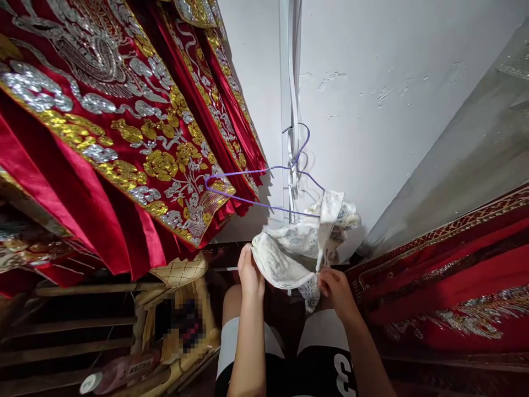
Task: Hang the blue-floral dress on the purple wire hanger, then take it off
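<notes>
Two hands: I have both closed on cloth; my left hand (251,273) pinches one outer edge between thumb and fingers, my right hand (335,288) nips the edge near the foot of a wide strap.
Soft white cotton-looking garment with a pale grey-blue floral print (279,262): hangs between my hands, just above the knees, its wide strap looped over one arm of a thin purple wire hanger (248,172).
Feel of the cloth: I judge it light, limp and hardly slippery, tough enough for a gentle pull but quick to fold on itself; seams and bound edges look the surest hold, the loose print below the poorest.
Hanger: its other arm carries no strap; I expect it to swing easily, since its hook is up at a narrow white hanging strap (294,88).
Left side: red satin drape with gold and silver sequins (161,165) lies behind the hanger's bare end in my view; I cannot tell whether they touch, but sequins could snag.
Low left: pale wooden chair (212,314) and pinkish bottle with a white cap (119,375), clear of my hands.
Right side: red embroidered cloth (454,286) beside my forearm, narrowing elbow room.
</notes>
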`<action>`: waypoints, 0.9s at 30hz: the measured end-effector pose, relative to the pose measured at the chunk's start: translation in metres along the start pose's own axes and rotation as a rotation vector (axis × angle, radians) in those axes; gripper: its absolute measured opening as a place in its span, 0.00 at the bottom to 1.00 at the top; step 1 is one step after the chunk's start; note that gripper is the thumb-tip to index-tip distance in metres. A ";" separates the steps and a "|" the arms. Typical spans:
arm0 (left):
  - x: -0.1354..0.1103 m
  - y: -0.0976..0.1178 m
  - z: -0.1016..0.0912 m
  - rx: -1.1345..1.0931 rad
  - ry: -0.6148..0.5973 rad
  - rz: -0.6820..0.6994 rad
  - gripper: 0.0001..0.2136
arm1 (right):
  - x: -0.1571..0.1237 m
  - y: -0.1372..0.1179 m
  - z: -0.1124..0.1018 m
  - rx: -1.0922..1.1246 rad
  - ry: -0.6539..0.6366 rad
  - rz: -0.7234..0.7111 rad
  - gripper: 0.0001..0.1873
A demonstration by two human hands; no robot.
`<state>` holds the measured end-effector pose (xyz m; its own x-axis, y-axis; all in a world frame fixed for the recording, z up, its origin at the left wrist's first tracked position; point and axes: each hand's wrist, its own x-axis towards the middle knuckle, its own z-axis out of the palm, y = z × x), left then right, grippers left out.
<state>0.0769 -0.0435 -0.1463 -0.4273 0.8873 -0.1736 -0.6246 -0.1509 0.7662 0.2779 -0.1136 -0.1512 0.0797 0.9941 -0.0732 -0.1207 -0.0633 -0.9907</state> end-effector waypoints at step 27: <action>-0.010 0.084 -0.005 1.722 -1.012 0.248 0.16 | 0.115 -0.140 -0.010 -0.433 0.027 -0.505 0.20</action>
<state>0.0255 -0.0673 -0.0827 0.4454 0.8875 -0.1184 0.7996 -0.3349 0.4985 0.3143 0.0089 -0.0223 0.0473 0.9086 0.4151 0.3463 0.3749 -0.8600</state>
